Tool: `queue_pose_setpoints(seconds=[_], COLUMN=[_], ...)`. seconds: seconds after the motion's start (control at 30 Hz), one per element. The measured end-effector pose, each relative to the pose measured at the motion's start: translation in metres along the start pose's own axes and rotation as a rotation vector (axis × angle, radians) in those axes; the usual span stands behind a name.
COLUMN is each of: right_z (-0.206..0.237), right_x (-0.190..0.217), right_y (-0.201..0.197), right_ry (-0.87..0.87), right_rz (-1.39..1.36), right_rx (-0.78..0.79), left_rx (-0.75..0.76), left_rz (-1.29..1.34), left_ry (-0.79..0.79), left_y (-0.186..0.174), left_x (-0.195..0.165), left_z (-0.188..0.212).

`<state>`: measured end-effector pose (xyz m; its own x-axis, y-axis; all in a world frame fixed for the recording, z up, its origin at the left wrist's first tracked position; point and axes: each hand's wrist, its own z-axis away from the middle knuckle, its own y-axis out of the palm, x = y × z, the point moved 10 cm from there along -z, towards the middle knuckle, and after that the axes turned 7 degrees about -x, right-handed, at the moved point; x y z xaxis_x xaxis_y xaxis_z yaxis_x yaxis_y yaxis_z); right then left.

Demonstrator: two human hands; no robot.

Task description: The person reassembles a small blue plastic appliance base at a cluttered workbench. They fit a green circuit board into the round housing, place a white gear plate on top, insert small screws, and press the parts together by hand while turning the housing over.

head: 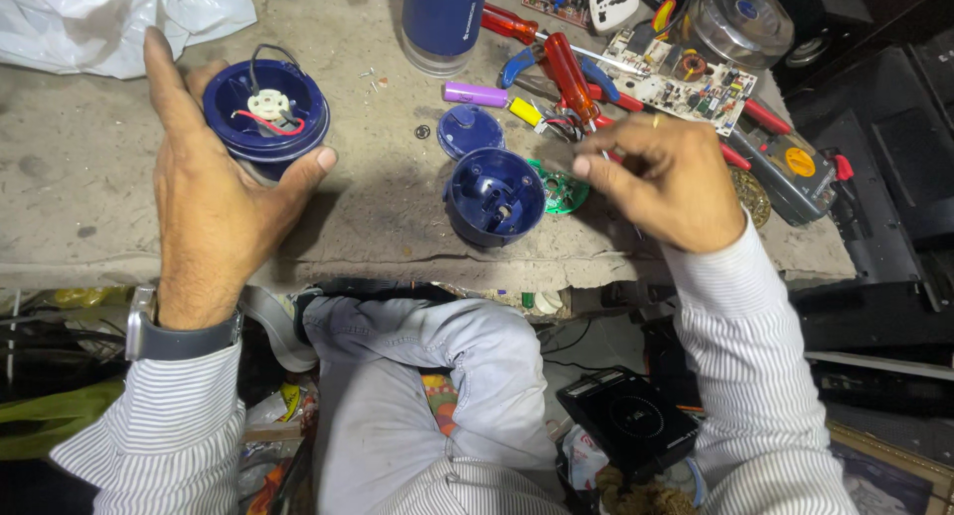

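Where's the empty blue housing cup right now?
In the head view the blue housing cup sits open side up at the middle of the bench, just left of the right hand, touching the green round board.

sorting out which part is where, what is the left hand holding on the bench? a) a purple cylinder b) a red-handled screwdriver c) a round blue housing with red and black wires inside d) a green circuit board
c: the left hand wraps around the round blue housing with red and black wires showing inside; the red-handled screwdriver lies apart on the bench.
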<state>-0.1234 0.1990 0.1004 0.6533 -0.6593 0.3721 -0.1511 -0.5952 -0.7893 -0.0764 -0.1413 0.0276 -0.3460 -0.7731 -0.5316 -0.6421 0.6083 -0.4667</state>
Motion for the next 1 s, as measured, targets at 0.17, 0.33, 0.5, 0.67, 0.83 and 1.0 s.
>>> queue_pose_setpoints(seconds=[0.17,0.33,0.5,0.67,0.83,1.0], right_z=[-0.063,-0.088,-0.090,-0.086,-0.084,-0.069], right_x=[-0.012,-0.033,-0.043,-0.068,-0.067,-0.068], right_y=[0.067,0.109,0.121,0.132,0.131,0.115], right_ry=[0.027,0.220,0.235,0.306,0.268,0.389], right_rz=[0.134,0.478,0.362,0.225,-0.432,-0.738], right_rx=[0.192,0.305,0.358,0.357,0.213,0.200], left_rx=[-0.064,-0.232,-0.426,-0.582,-0.259,-0.034], left_rz=[-0.069,-0.011,-0.052,0.012,0.128,0.105], left_ry=[0.098,0.051,0.107,0.470,0.365,0.176], left_y=[-0.006,-0.029,-0.044,-0.038,0.006,0.045], left_x=[-0.011,-0.014,-0.032,-0.086,-0.120,-0.138], left_z=[0.013,0.033,0.048,0.052,0.059,0.050])
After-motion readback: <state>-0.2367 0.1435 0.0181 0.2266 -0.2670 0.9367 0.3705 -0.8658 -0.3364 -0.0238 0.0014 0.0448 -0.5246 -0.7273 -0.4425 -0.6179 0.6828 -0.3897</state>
